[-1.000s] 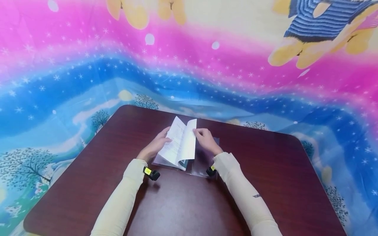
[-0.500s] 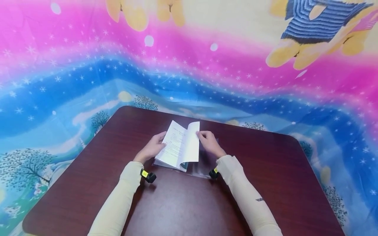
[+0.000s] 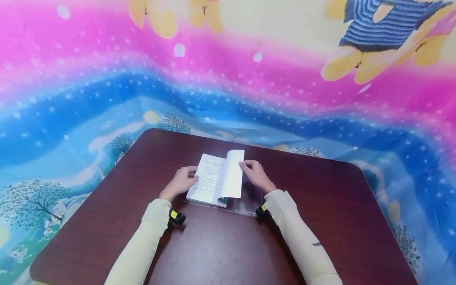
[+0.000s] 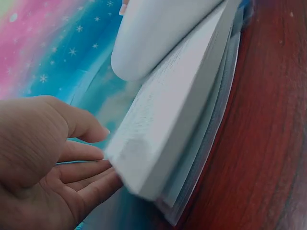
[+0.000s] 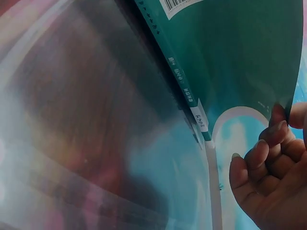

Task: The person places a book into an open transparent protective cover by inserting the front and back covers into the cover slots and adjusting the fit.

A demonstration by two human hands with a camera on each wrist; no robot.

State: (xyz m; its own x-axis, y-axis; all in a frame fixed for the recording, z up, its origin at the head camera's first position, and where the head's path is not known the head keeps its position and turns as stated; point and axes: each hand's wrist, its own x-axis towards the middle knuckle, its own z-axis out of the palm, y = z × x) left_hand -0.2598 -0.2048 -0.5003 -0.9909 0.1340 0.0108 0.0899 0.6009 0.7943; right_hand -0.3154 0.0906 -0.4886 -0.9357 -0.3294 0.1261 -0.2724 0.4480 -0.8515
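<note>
A paperback book (image 3: 207, 180) lies at the middle of the table, its printed first page facing up. Its outer cover (image 5: 240, 57), green with a barcode, stands raised on the right side. My right hand (image 3: 257, 174) pinches the free edge of that cover between thumb and finger. My left hand (image 3: 180, 182) is at the book's left edge; in the left wrist view its straight fingers (image 4: 98, 189) touch the page block while the thumb is apart from it. Under the book, a clear plastic sleeve (image 3: 246, 206) spreads out to the right.
The dark red-brown table (image 3: 213, 249) has rounded corners. Behind it hangs a colourful cloth backdrop (image 3: 228, 79) with snowflakes and trees. Wrist cameras (image 3: 177, 217) sit on both arms.
The left pages have come down from a tilted position to lie flat. My left hand has moved left and down toward the edge, and my right hand has shifted slightly right with the cover.
</note>
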